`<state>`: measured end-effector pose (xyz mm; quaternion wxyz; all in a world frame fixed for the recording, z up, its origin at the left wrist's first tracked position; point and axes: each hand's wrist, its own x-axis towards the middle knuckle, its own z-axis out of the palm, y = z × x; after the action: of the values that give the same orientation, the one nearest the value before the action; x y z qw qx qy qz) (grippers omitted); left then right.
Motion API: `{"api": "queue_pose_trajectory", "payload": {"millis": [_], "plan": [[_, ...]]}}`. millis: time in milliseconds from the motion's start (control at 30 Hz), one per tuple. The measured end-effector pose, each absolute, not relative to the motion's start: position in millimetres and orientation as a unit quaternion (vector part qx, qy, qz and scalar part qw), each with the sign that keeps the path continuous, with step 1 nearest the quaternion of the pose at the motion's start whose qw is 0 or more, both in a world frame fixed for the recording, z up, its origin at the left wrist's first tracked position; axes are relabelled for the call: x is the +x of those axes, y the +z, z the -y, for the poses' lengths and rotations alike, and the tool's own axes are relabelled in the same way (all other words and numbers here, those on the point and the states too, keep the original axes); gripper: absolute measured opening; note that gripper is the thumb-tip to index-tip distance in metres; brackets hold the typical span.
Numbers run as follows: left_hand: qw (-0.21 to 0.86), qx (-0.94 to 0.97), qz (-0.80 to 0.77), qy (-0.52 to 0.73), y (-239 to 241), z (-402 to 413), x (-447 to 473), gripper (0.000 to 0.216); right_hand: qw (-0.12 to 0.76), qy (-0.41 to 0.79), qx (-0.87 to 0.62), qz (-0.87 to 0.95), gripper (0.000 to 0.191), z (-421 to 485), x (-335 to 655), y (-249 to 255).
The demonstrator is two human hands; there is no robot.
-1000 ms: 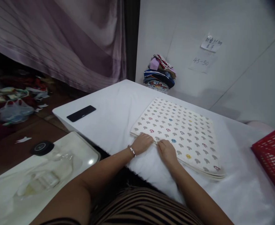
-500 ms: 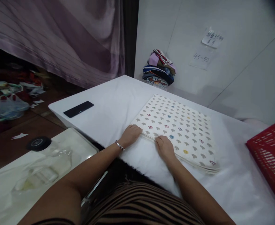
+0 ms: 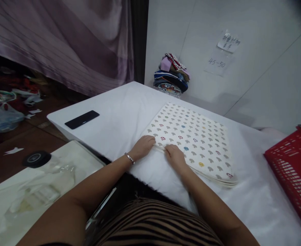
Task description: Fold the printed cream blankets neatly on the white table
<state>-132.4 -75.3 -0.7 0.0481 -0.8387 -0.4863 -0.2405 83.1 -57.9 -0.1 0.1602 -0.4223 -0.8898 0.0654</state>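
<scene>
Worktop (image 3: 119, 112): white, filled the frame's middle
Folded cloth (image 3: 191, 136): centre-right, long edges ran toward upper left, near edge just ahead of both hands
Left hand (image 3: 143, 146): fingers curled on that edge's left end
Right hand (image 3: 174, 158): fingers pinched the edge beside it
Red basket (image 3: 291, 171), phone (image 3: 81, 119): well apart, nothing blocked

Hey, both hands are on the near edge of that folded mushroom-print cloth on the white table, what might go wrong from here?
The folded cloth shows several layers at its near right corner; with the left hand and right hand both at one edge, a pull may fan those layers apart. The white table cover under it looks soft and could bunch up. The phone lies near the table's left edge and might get nudged off.
</scene>
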Motion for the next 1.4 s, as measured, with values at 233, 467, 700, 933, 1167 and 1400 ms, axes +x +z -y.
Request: {"api": "queue_pose_trajectory", "payload": {"millis": [233, 467, 700, 933, 1167, 1400], "plan": [[0.067, -0.856, 0.46, -0.225, -1, 74, -119, 0.018, 0.177, 0.1, -0.432, 0.879, 0.021, 54, 84, -4], [0.072, -0.853, 0.466, -0.222, 1, 71, -110, 0.011, 0.191, 0.101, -0.428, 0.878, 0.019, 57, 83, -2], [0.074, -0.857, 0.461, -0.218, -2, 72, -113, 0.014, 0.201, 0.114, -0.421, 0.877, 0.022, 56, 84, -3], [0.074, -0.872, 0.433, -0.216, -5, 75, -122, 0.019, 0.212, 0.111, -0.42, 0.876, 0.024, 58, 84, -3], [0.067, -0.871, 0.437, -0.214, -3, 74, -121, 0.017, 0.185, 0.052, -0.375, 0.907, 0.028, 62, 83, -5], [0.032, -0.863, 0.456, -0.216, -4, 72, -120, 0.017, 0.176, 0.031, -0.39, 0.903, 0.026, 63, 80, -5]]}}
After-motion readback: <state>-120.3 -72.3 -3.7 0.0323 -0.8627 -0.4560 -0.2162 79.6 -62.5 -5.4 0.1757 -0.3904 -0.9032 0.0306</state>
